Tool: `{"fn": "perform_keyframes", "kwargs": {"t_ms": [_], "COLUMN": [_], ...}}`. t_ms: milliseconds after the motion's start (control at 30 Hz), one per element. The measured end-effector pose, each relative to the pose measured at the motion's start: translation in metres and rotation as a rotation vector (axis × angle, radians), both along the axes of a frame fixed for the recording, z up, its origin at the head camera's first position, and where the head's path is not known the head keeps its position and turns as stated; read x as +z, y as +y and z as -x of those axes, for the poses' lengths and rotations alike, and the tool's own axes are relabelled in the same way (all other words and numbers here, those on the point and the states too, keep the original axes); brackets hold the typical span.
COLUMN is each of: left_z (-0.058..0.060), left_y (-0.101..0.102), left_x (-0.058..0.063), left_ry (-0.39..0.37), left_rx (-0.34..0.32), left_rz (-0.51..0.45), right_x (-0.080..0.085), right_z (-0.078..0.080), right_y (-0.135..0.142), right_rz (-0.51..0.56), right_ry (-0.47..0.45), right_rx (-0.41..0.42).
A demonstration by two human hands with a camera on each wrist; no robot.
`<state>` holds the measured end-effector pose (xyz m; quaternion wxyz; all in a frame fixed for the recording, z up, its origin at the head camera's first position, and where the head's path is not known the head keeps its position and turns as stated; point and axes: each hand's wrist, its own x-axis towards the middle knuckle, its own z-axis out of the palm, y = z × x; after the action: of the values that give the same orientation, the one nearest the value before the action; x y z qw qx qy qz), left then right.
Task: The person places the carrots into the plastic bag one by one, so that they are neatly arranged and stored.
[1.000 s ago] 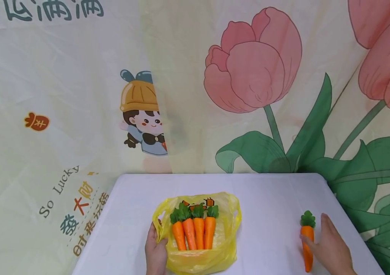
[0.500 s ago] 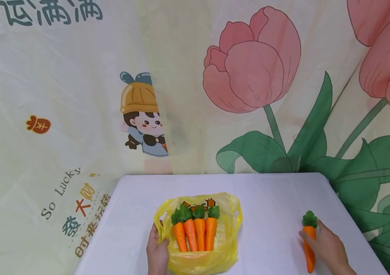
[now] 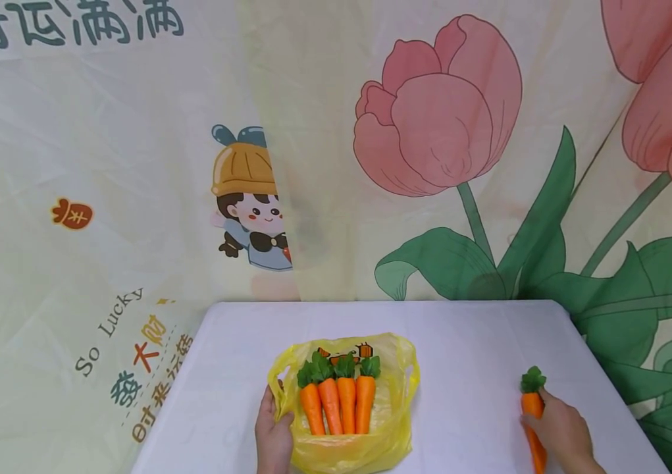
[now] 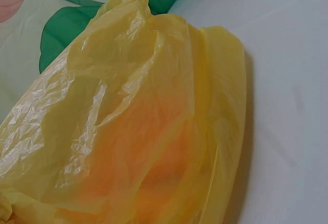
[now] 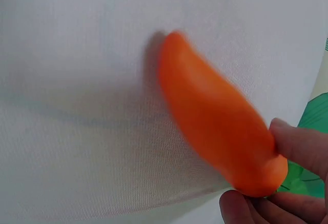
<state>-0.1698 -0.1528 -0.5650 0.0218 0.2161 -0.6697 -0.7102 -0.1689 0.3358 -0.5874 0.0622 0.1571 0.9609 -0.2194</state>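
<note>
A yellow plastic bag (image 3: 391,408) lies on the table at centre in the head view, its mouth spread. Several orange carrots (image 3: 346,405) with green tops lie side by side in it, their lower tips hidden by its front. My left hand (image 3: 274,434) grips the bag's left edge near the handle loop, thumb in front. In the left wrist view orange shows through the yellow plastic bag (image 4: 128,80); the hand is out of sight there. To the right, my right hand (image 3: 562,428) pinches a single carrot (image 5: 215,116) near its leafy end, thumb on one side and fingers on the other.
A white cloth covers the table (image 3: 466,368). Behind it hangs a curtain (image 3: 324,164) printed with tulips, a cartoon figure and lettering. The single carrot lies well apart from the bag, with white cloth between them.
My right hand has closed in from beside the single carrot to pinch it near the top. The left hand keeps its hold on the bag; the view has shifted slightly.
</note>
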Motion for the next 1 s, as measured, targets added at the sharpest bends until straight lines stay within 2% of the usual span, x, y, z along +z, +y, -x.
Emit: {"fn": "perform_keyframes", "kwargs": {"t_ms": [200,367,500,633,733,867,1000], "left_z": [0.000,-0.001,-0.001,-0.001,0.000,0.001,0.002], "left_y": [0.001,0.002,0.002,0.003,0.003,0.004,0.005], "left_x": [0.000,0.000,0.000,0.000,0.001,0.000,-0.002], "left_ry": [0.009,0.036,0.041,0.038,0.028,0.008,-0.018], "left_rx": [0.005,-0.007,-0.014,-0.019,-0.012,-0.001,0.004], "left_rz": [0.002,0.004,-0.002,-0.002,-0.001,-0.003,-0.007], "right_x": [-0.001,0.003,0.017,0.037,0.056,0.078,0.087], "right_z": [-0.002,-0.008,-0.016,-0.022,-0.024,-0.024,-0.020], "right_y": [-0.015,-0.039,-0.066,-0.096,-0.116,-0.137,-0.157], "right_rz": [-0.005,0.061,0.130,0.206,0.334,0.592,0.836], "right_ry": [-0.020,-0.043,-0.006,0.007,-0.046,-0.138,-0.181], "right_rx": [0.006,0.023,0.071,0.124,0.155,0.222,0.340]}}
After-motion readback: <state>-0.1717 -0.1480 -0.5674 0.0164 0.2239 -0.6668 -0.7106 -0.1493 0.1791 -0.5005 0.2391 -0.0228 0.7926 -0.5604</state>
